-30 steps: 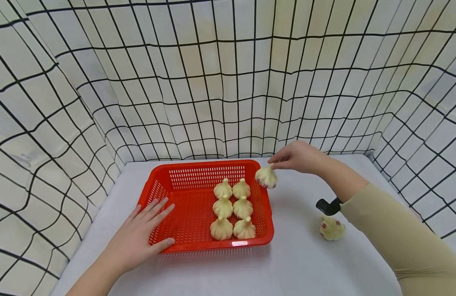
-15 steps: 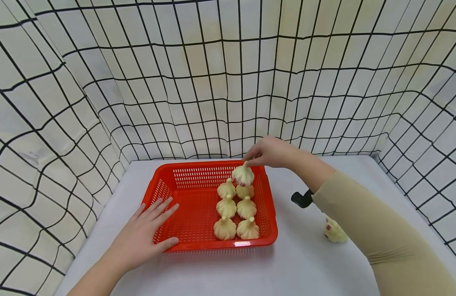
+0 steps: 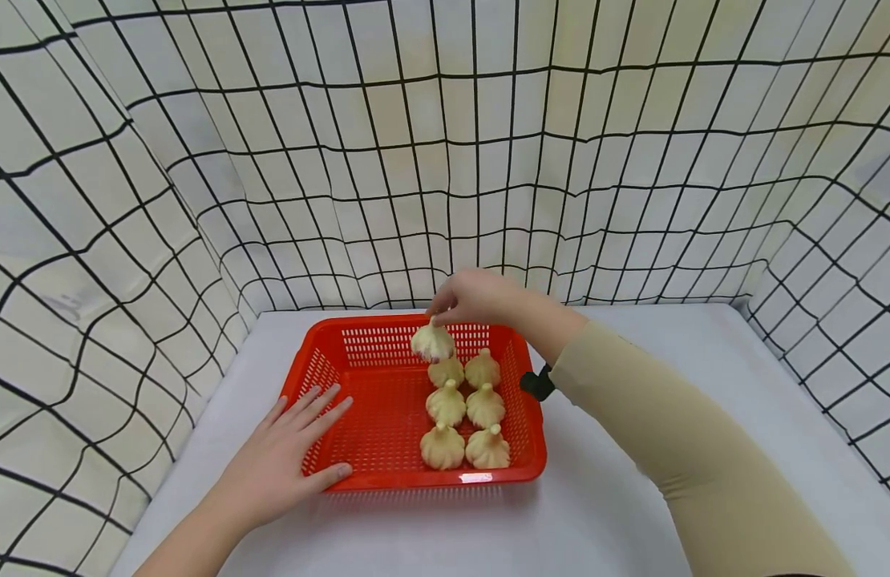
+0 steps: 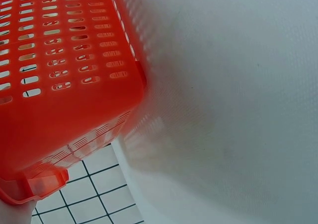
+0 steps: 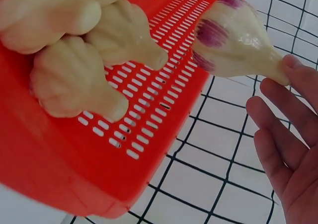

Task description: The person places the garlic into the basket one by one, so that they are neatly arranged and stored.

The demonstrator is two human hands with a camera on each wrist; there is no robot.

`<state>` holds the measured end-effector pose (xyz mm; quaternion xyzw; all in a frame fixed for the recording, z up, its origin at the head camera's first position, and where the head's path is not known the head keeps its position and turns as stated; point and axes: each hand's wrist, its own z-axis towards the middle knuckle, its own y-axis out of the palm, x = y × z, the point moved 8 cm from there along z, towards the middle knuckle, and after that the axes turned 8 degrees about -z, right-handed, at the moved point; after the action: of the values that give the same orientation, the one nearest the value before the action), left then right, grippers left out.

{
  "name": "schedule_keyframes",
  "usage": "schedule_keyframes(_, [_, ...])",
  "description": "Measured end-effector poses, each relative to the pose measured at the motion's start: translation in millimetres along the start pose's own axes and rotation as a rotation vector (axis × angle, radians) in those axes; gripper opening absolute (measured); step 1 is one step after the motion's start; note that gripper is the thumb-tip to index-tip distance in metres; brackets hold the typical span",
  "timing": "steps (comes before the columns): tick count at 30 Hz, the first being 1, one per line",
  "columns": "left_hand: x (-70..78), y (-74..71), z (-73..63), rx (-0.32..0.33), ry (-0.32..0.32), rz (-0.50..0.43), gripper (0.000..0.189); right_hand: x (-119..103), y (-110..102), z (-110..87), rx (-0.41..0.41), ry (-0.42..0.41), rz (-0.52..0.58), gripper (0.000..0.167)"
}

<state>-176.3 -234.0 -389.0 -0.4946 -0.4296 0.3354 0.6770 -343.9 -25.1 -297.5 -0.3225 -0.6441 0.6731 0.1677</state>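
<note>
My right hand (image 3: 481, 298) pinches a garlic bulb (image 3: 432, 343) by its stem, above the back of a red plastic basket (image 3: 387, 482). In the right wrist view the held bulb (image 5: 231, 37) shows purple patches; thumb and fingertips meet at its stem, with the other fingers loosely bent. Several pale garlic bulbs (image 3: 446, 405) stand stem up in two columns in the basket's right half. My left hand (image 3: 282, 453) lies over the basket's left rim, fingers spread and straight. The left wrist view shows mainly the basket's perforated outer wall (image 4: 64, 100).
A white table surface (image 3: 596, 513) lies under the basket. White walls with black netting (image 3: 416, 168) rise behind and at both sides. The right sleeve (image 3: 669, 449) covers part of the table, and a black wrist-worn piece (image 3: 537, 383) shows beside it.
My right hand has carried the garlic bulb left, from beyond the basket's right rim to above the back left bulb. A bulb on the table is now hidden by the sleeve. Left hand unchanged.
</note>
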Motion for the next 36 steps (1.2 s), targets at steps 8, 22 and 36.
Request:
schedule_keyframes(8, [1.4,-0.6,0.0,0.002,0.002,-0.002,0.082,-11.6,15.1,25.9,-0.039,-0.007,-0.072,0.025])
schedule_keyframes(22, [0.1,-0.9,-1.0,0.005,0.001,-0.01,0.081,-28.7,42.8,52.8,-0.124,-0.002,-0.114,0.026])
schedule_keyframes(36, [-0.9,-1.8,-1.2,0.002,-0.006,-0.013,0.081,-39.2,68.0,66.8,-0.214,-0.029,-0.201,0.027])
